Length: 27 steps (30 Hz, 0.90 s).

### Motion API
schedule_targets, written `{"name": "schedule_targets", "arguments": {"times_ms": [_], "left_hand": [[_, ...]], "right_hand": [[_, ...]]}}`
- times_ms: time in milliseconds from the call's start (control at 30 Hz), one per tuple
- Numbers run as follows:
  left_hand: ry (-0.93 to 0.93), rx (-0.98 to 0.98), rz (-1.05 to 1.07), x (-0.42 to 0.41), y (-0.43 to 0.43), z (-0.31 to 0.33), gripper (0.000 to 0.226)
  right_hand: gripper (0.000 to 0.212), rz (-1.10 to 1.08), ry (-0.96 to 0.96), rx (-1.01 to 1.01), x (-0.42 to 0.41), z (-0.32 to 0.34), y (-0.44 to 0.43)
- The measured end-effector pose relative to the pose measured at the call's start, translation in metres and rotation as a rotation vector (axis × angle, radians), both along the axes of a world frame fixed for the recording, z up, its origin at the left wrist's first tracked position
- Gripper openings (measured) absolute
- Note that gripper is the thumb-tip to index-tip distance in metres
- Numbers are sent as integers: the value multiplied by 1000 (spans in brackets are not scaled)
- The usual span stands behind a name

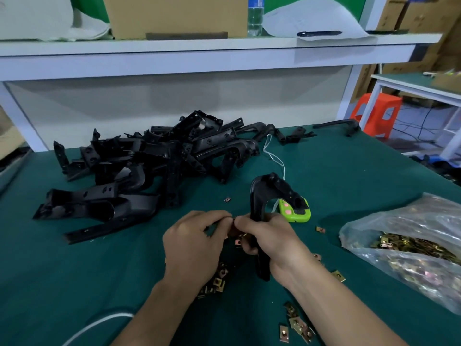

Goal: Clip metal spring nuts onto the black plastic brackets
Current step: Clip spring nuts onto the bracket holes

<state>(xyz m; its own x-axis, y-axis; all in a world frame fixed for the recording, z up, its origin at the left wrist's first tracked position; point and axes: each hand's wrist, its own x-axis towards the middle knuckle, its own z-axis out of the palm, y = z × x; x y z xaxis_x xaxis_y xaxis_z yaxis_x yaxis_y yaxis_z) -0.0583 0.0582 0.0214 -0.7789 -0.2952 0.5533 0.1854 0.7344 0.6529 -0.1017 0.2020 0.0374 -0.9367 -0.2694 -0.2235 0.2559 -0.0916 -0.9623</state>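
Loose spring nuts [298, 325], right hand [269, 242] gripping upright bracket [259, 196], left hand [197, 243] pinching perhaps a nut beside it

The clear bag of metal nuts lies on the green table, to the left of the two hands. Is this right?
No, the side is wrong. The head view shows the clear bag of metal nuts on the green table to the right of the left hand and right hand. The black brackets lie to their left.
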Motion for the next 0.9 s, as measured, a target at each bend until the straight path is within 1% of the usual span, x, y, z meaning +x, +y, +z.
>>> {"name": "schedule_targets", "arguments": {"times_ms": [67,133,233,300,367,400,433,500,567,600,633,733,900], "left_hand": [[-56,121,-24,-1,0,0,10],[-109,301,-125,-2,0,1,16],[-170,441,-257,-2,0,1,30],[-170,528,-282,-6,-1,-1,28],[-133,637,-294,-9,-2,0,18],[-125,690,-292,-11,-3,-1,15],[-128,745,-281,-11,-3,0,15],[-151,829,-258,-10,-4,1,17],[-189,810,-222,-9,-6,2,24],[-203,781,-213,-10,-8,2,26],[-214,755,-218,-10,-9,2,25],[-235,724,-258,-9,-8,2,24],[-205,684,-302,-8,-7,2,21]], "right_hand": [[20,3,-3,-3,0,1,-1],[23,-3,-18,-52,1,2,-3],[19,-17,-33,-104,1,2,-2],[22,39,-5,-75,3,4,-2],[24,77,30,-10,2,8,0],[24,66,66,65,1,9,3],[26,34,149,198,-1,11,7],[29,-64,418,597,-7,13,19],[28,-151,643,990,-9,13,30],[29,-183,708,1138,-10,13,32],[31,-209,739,1238,-11,13,34],[26,-239,757,1383,-18,10,37],[21,-259,752,1482,-20,7,40]]}}
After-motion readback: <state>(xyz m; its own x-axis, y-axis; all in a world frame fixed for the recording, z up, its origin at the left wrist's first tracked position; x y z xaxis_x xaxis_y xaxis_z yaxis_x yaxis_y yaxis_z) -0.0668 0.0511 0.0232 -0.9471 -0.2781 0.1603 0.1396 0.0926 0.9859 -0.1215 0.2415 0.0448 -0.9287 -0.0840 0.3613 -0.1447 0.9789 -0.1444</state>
